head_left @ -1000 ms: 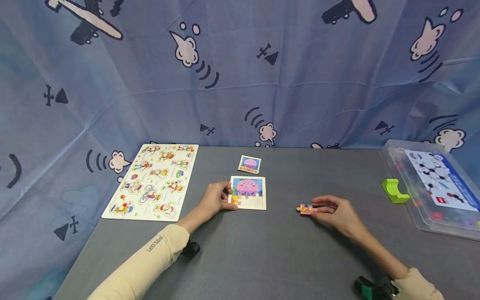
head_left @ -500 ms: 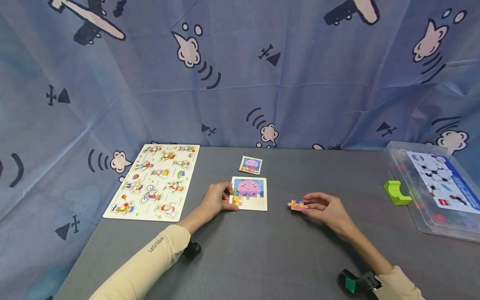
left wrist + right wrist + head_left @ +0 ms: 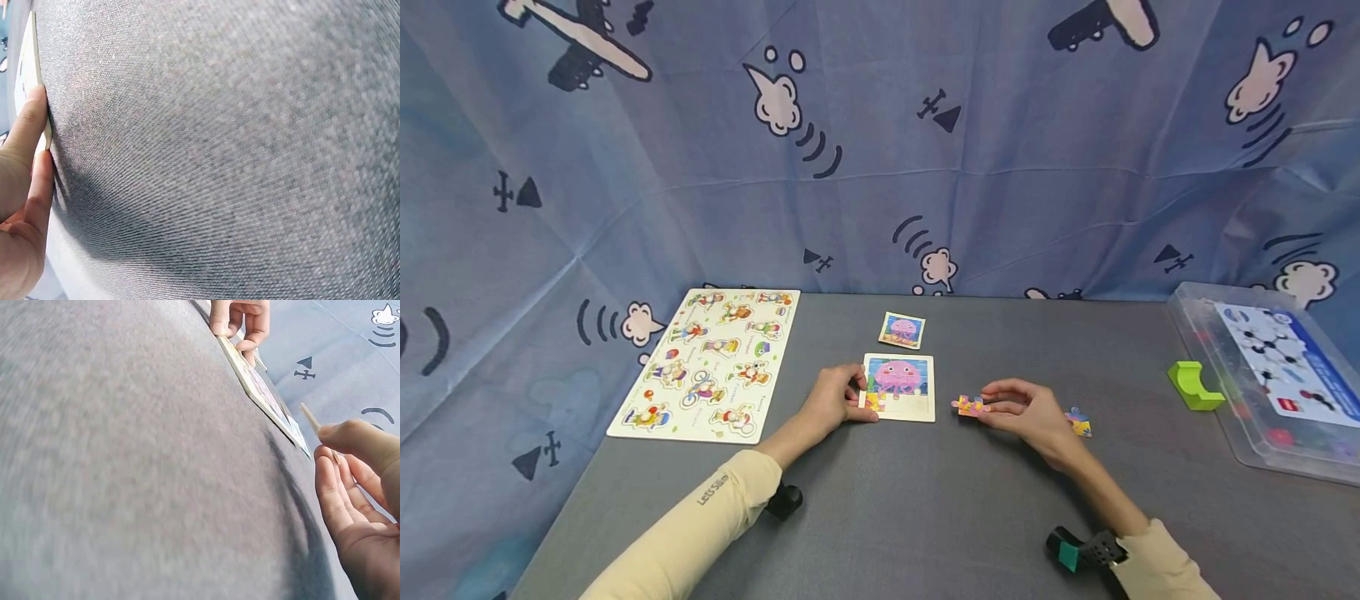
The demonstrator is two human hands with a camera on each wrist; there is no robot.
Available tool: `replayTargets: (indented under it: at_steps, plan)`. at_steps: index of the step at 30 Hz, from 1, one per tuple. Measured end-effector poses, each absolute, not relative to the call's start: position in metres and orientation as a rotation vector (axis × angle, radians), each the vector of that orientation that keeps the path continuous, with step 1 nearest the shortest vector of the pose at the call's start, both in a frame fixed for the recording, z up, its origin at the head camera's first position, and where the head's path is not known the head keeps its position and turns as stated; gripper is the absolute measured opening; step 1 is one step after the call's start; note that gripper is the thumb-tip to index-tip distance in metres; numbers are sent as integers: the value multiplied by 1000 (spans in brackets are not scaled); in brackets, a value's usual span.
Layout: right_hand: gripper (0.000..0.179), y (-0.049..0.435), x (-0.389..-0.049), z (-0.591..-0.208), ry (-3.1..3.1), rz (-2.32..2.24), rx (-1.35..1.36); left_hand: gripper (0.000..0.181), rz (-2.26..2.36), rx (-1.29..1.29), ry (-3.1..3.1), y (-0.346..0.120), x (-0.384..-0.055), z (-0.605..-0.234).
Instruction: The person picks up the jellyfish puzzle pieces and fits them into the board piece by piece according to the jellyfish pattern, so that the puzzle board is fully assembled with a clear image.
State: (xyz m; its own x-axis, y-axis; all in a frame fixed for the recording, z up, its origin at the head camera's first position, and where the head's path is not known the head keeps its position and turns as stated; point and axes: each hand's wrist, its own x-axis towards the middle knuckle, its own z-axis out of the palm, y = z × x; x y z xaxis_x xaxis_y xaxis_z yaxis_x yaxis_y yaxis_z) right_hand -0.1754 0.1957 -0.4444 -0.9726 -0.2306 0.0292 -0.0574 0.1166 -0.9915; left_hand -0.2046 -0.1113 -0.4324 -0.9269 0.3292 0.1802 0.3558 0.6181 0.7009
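On the table lies a small square jigsaw board (image 3: 917, 408) with a pink jellyfish picture; its lower right part is bare pale wood. My left hand (image 3: 827, 396) grips its left side, thumb at the lower corner and fingers higher along the edge. To the right of the board, my right hand (image 3: 1033, 417) pinches a yellow and pink puzzle piece (image 3: 970, 407) between thumb and fingers. The right wrist view shows this piece edge-on, raised above the table. Another yellow and blue puzzle piece (image 3: 1079, 422) lies behind the right hand, partly covered by it.
A small jellyfish picture card (image 3: 902, 330) lies just beyond the board. To the left is a large cream board (image 3: 685, 429) with several cartoon figures. A green block with a curved cutout (image 3: 1193, 387) sits beside a clear plastic box (image 3: 1247, 437) at right.
My right hand has moved left toward the board with the puzzle piece, uncovering the other piece on the table. My left hand stays at the board's edge.
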Motion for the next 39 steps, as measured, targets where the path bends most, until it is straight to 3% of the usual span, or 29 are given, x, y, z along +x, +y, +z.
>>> replayTargets:
  at_steps: [39]
  plan:
    - [39, 117, -197, -448, 2243, -1964, -315, 45, -1211, -604, -2788, -112, -205, -434]
